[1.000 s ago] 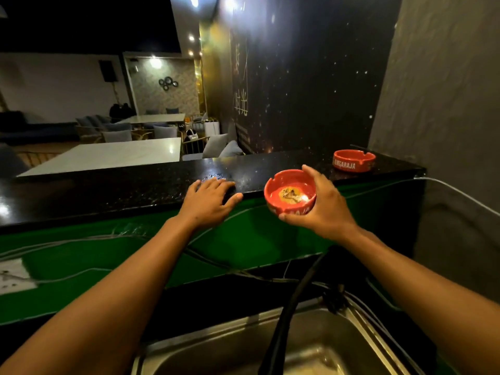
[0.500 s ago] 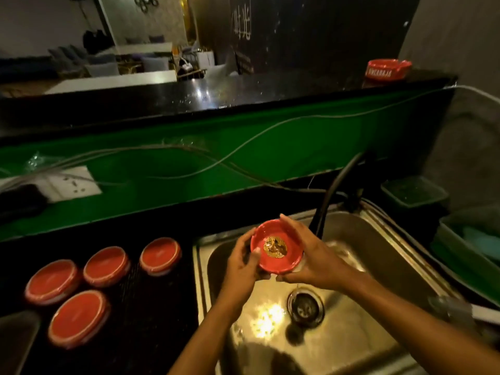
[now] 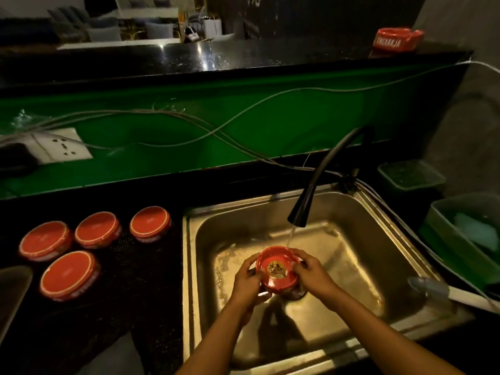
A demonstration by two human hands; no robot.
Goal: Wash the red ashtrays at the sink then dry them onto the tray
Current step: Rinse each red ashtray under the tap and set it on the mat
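Both hands over the steel sink (image 3: 205,266). Left hand (image 3: 247,282) and right hand (image 3: 315,277) hold one red ashtray (image 3: 277,270) between them, open side up, above the drain. Left fingers curl round its left rim and wall; right fingers curl over its right rim. A brownish residue sits in the ashtray's middle.

Black tap (image 3: 319,180) arches from the back right of the sink; a thin stream of water (image 3: 289,238) falls from its spout and meets the far rim of the held ashtray.

On the dark counter (image 3: 151,307) left of the sink, four more ashtrays lie upside down: three in a back row (image 3: 44,240) (image 3: 97,230) (image 3: 150,224), one nearer (image 3: 70,276). They are close together; I cannot tell whether any touch.

Sixth ashtray (image 3: 397,39) stands upright on the raised black bar top (image 3: 243,60), far right, with white lettering on its side.

Green panel (image 3: 189,136) below the bar top, with grey cables (image 3: 189,123) draped across it and a white socket plate (image 3: 62,147) at left. Two green bins (image 3: 411,175) (image 3: 460,239) right of the sink. A white-handled tool (image 3: 446,292) lies on the sink's right edge.
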